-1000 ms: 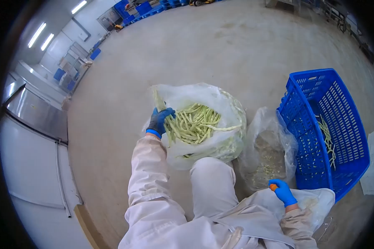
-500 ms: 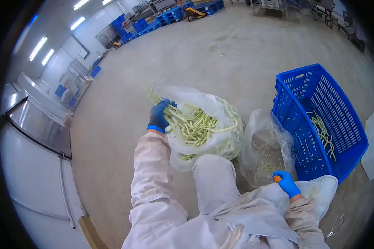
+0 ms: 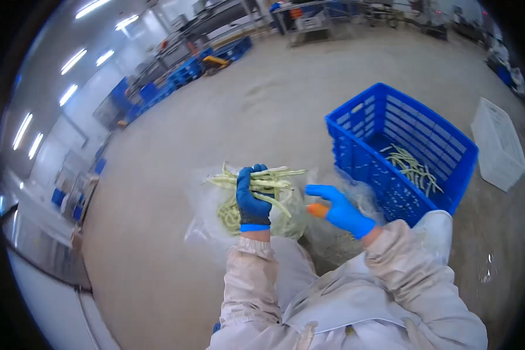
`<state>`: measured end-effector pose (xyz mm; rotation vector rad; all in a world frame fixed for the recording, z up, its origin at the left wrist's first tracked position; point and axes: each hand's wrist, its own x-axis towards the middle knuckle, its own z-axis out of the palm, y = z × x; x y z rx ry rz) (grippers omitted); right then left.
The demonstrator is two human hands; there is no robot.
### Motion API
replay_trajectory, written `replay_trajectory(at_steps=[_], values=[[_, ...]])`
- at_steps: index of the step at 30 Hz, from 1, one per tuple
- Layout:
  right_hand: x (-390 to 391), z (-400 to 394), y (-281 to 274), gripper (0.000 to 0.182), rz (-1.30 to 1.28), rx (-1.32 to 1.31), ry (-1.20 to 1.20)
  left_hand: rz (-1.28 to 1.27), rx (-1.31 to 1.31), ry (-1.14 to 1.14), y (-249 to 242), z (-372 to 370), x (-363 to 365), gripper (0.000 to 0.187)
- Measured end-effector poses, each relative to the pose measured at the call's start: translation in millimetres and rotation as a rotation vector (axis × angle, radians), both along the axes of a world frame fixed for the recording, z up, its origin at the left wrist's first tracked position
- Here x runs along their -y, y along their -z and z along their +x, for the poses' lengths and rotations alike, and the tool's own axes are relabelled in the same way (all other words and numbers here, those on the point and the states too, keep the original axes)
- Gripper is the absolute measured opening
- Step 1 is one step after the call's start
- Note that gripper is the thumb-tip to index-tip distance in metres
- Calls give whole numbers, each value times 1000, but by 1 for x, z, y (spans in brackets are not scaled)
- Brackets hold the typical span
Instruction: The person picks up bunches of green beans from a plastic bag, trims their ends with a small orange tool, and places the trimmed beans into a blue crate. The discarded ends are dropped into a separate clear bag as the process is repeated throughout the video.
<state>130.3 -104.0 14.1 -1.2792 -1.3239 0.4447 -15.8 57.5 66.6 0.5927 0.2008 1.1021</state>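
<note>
In the head view, the left hand (image 3: pixel 252 198) has its grip closed round a bunch of green beans (image 3: pixel 275 179) above the plastic bag (image 3: pixel 199 228), where more lie. The right hand (image 3: pixel 347 214), orange at its thumb, is spread beside them; only a small scatter (image 3: pixel 413 168) lies in the blue crate (image 3: pixel 364 160).

I saw a darker blue left glove (image 3: pixel 253 201) with a brighter cuff (image 3: pixel 255 228), and a bright blue right glove (image 3: pixel 347 214), orange piece (image 3: pixel 318 210) at its thumb. Sleeves (image 3: pixel 251 286) were off-white, wrinkled; apron (image 3: pixel 347 306) pale, trousers (image 3: pixel 290 259) whitish.
</note>
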Motion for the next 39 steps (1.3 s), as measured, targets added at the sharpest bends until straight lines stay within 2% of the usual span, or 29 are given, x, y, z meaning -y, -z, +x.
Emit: replay_trajectory(at_steps=[2,3,5,6,8,11,12,14,16,18,19,20,22,24,25,30,32,34,36,37,39], values=[[-4,-3,-14,41,-107,-216,-106,-52,51,70,0,31,32,8],[3,3,-15,41,-111,-215,-76,-60,53,100,5,43,38,8],[15,11,-18,42,-327,-429,-64,-87,28,56,14,61,45,10],[19,0,-30,42,-333,-422,-52,-95,36,65,8,56,46,10],[29,-8,-34,34,-90,-445,59,-115,30,84,10,65,56,13],[19,-9,-25,27,-68,-575,76,-140,71,83,7,73,64,15],[20,-4,-21,27,-68,-571,74,-129,66,81,7,72,64,17],[34,23,-3,30,-182,-217,100,-119,47,58,16,75,55,21],[68,46,-20,29,-268,-413,-81,-109,41,15,17,66,44,25],[93,66,-41,30,-324,-511,29,-131,-26,61,19,52,39,33],[96,71,-43,31,-292,-517,69,-130,-35,168,17,47,44,39],[98,74,-46,31,-258,-526,116,-143,-47,178,17,43,54,39],[96,77,-58,28,-273,-487,149,-135,-100,366,16,48,73,38],[94,81,-67,25,-349,-178,102,-124,-122,510,25,54,91,45],[87,86,-48,23,-245,-195,72,-94,-163,549,28,58,100,48],[77,82,-20,23,-278,-195,242,62,-318,591,48,63,119,56],[76,77,-5,24,-400,-310,307,232,-478,505,45,62,126,65],[74,68,8,26,-408,-333,313,292,-506,423,46,65,137,65],[72,55,10,30,-343,-757,269,486,-642,397,50,66,140,63],[74,50,12,30,-344,-757,267,485,-644,396,51,65,140,63],[77,41,15,31,-208,-966,65,538,-689,380,53,62,140,63]])
